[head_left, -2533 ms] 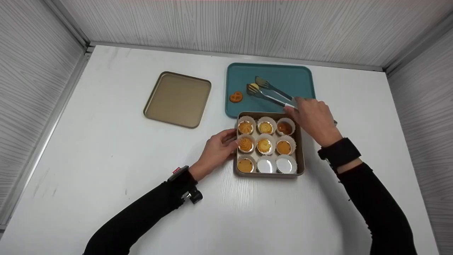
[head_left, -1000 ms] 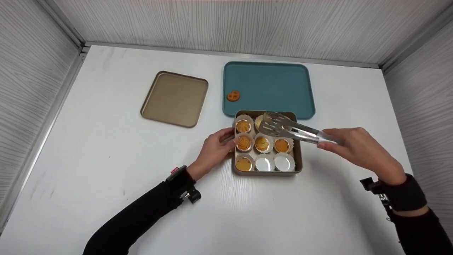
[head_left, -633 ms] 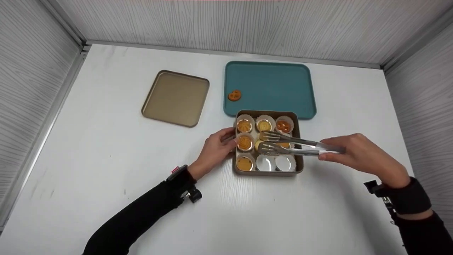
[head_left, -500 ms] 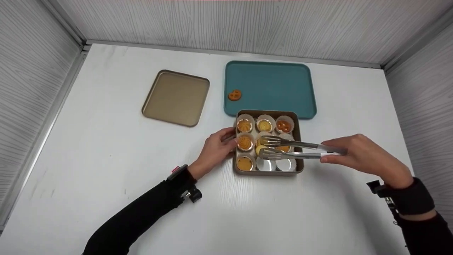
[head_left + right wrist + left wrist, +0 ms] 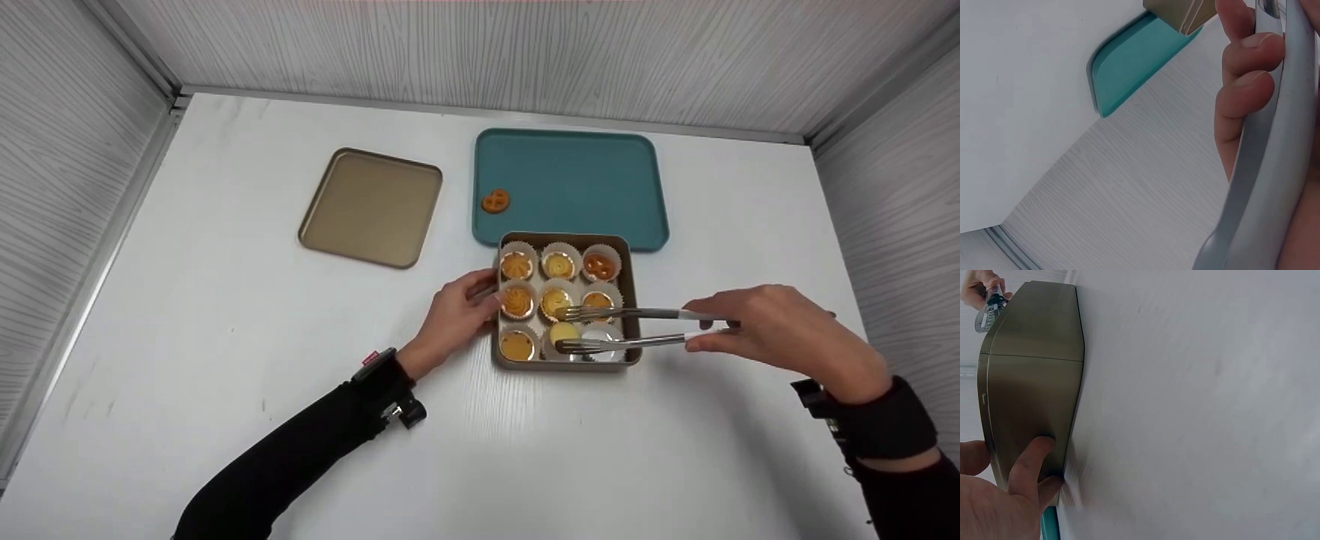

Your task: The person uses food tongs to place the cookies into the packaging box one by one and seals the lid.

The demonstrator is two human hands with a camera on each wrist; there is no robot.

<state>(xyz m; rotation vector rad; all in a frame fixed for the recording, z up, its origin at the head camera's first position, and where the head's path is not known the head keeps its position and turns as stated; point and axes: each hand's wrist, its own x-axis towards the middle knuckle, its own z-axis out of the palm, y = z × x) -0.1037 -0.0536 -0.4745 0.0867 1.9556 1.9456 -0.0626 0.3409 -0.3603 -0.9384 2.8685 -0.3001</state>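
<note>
In the head view, my left hand holds the left wall of a square metal tin, thumb at the rim and fingers against the outer side. My right hand grips metal tongs by the handles, reaching over the tin from the right. Their tips stand apart, one on each side of a round pale-yellow cookie at the front middle paper cup. Other cups hold cookies, including a pretzel-shaped one at back right. The front right cup shows white inside, partly behind the tongs.
Behind the tin lies a teal tray with one pretzel-shaped cookie at its left. The tin's front edge of that tray's side nearly meets the tin. A gold-brown square lid or tray lies further left. Grey panels close off the table's back and sides.
The tongs have come from the teal tray to the tin with the yellow cookie, then toward its front row. Their tips have spread around the cookie. My left hand stays on the tin.
</note>
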